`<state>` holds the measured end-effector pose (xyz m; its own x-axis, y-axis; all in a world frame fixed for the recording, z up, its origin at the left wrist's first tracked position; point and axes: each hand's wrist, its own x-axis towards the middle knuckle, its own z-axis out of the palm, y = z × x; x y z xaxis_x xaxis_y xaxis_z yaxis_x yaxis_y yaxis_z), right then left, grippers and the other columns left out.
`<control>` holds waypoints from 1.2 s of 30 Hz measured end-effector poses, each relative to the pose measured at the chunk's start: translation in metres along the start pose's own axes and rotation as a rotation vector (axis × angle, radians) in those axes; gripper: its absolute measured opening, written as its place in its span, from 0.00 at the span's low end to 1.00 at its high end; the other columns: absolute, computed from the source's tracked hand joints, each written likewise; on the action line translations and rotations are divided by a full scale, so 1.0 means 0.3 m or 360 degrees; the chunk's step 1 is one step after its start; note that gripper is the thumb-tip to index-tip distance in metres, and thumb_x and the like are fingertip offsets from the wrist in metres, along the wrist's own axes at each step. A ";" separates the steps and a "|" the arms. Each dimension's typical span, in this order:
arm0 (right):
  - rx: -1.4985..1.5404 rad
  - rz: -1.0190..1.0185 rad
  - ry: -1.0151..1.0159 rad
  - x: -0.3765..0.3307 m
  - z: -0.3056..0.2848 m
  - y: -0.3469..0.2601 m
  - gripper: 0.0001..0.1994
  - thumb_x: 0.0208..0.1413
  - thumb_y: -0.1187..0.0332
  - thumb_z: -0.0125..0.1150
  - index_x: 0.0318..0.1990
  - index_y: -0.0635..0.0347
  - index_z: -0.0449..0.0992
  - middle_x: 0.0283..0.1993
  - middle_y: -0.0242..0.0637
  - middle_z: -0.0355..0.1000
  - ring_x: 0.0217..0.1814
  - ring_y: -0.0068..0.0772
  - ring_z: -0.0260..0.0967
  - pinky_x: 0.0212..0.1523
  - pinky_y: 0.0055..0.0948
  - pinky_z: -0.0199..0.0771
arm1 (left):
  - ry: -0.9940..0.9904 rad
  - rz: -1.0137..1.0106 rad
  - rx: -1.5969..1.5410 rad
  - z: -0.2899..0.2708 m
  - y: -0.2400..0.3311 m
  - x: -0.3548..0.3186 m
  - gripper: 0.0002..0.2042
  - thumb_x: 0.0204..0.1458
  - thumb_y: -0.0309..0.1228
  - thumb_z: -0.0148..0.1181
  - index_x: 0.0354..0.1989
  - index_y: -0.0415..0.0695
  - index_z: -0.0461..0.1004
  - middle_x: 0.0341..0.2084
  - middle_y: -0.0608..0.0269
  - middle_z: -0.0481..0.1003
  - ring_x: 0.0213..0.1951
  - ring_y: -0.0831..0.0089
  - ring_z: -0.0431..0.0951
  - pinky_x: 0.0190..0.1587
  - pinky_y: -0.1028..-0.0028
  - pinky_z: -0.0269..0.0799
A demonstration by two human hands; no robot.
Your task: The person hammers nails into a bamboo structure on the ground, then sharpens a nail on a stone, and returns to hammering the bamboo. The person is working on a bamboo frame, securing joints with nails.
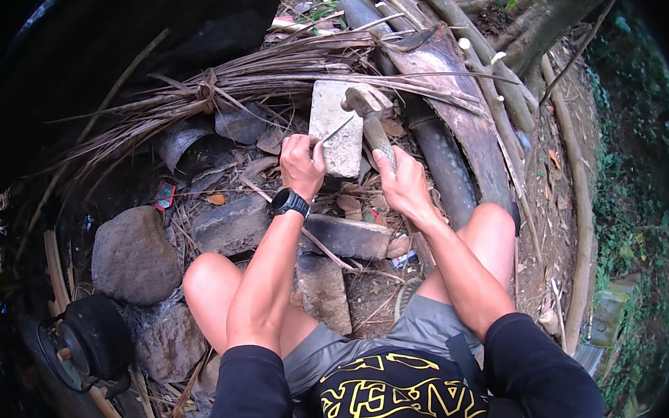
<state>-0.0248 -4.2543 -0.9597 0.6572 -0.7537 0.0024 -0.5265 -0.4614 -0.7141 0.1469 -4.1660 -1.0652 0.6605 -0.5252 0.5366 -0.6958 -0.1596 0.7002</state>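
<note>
My left hand (pixel 301 164), a dark watch (pixel 290 203) on its wrist, pinches a thin dark metal rod (pixel 338 130). The rod slants up to the right across the top of a pale rectangular block (pixel 340 157). In my right hand (pixel 406 186) is a claw hammer (pixel 376 133), gripped round its worn handle. Its head is raised at the block's right far corner, right of the rod's tip. From this view I cannot tell how far it is above the block. Part of the rod is hidden inside my left fingers.
A bundle of dry palm fronds (pixel 261 77) lies beyond the block. Bamboo (pixel 442 161) and cut branches (pixel 510 93) run along the right. Large stones (pixel 134 256), bricks (pixel 348 235) and a blackened kettle (pixel 97 338) stand nearer, among leaf litter.
</note>
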 end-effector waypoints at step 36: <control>0.0087 -0.0158 -0.0084 -0.021 0.062 -0.001 0.19 0.62 0.56 0.53 0.36 0.68 0.68 0.24 0.61 0.69 0.31 0.66 0.71 0.31 0.51 0.67 | 0.0071 0.0100 0.0082 0.006 0.004 -0.003 0.04 0.44 0.21 0.62 0.28 0.41 0.75 0.26 0.55 0.74 0.34 0.55 0.74 0.39 0.62 0.69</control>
<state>-0.0188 -4.2408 -0.9725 0.7328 -0.6793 0.0391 -0.4282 -0.5052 -0.7493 0.1449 -4.1672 -1.0658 0.6263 -0.4979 0.5999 -0.7490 -0.1709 0.6401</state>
